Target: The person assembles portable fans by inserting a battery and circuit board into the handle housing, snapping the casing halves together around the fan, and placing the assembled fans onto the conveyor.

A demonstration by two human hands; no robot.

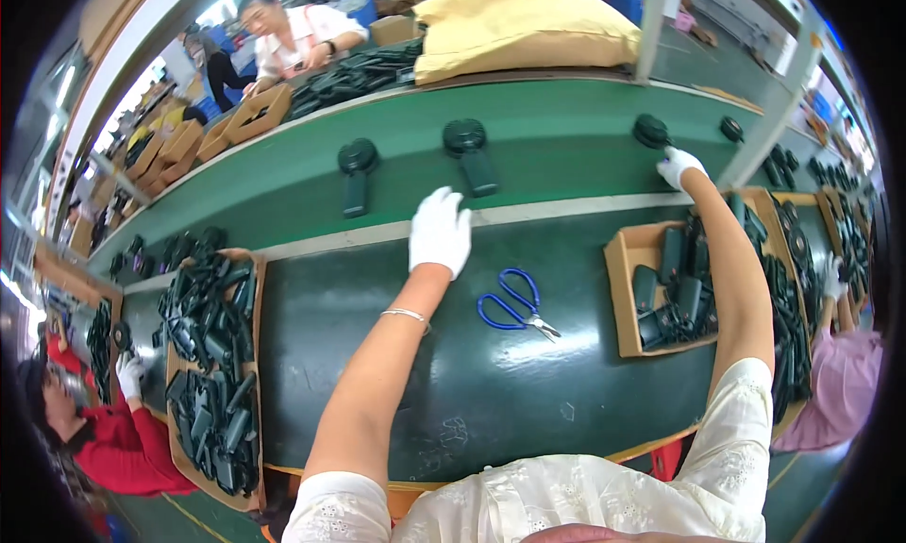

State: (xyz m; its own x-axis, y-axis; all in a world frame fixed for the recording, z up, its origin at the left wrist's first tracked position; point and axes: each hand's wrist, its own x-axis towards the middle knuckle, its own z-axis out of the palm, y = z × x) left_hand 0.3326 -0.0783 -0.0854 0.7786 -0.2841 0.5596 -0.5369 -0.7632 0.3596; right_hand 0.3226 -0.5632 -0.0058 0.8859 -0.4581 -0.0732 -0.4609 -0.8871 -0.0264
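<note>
My left hand [441, 230], in a white glove, reaches over the bench edge toward the green belt [557, 147]. Its fingers are stretched out and nothing shows in it. Just beyond it on the belt lies a dark green handheld fan [469, 156], with a second handheld fan [357, 175] to its left. My right hand [679, 168], also white-gloved, is closed at the handle end of another dark green handheld fan [651, 131] farther right; the glove hides most of that handle. Blue-handled snips [517, 302] lie on the dark bench between my arms.
A cardboard box [620, 298] of dark green casings stands by my right forearm. More boxes of parts [212, 383] are at the left. Beyond the belt lie a yellow sack [528, 33] and piled parts [349, 79]. Co-workers sit left, right and opposite; a white post [769, 109] rises right.
</note>
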